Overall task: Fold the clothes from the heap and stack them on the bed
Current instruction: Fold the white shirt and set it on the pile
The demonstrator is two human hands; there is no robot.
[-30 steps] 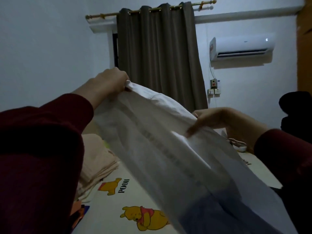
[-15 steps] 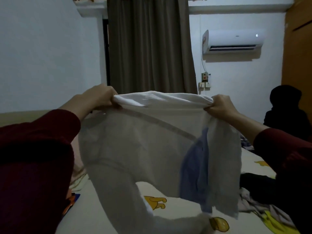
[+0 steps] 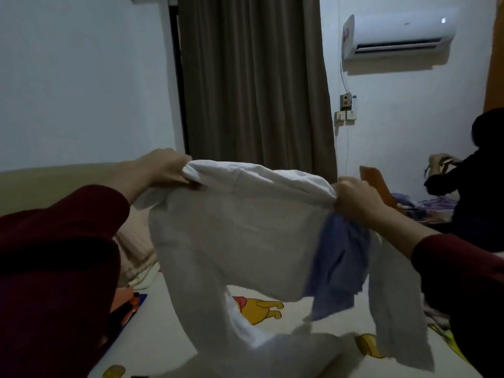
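Now both hands [image 3: 253, 189] hold white shirt [image 3: 240, 236] lower, spread w/ sleeves dangling.

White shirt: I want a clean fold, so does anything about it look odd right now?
Yes. A blue cloth hangs bunched against the white shirt just below the right hand, as if caught up with it. One sleeve trails onto the bed.

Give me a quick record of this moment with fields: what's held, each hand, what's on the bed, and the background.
held: white shirt spread in the air above the bed sheet, a blue part hanging at its right
left hand: grips the shirt's top left edge
right hand: grips the top right edge
on bed: folded beige stack at left
background: curtain, air conditioner, another person
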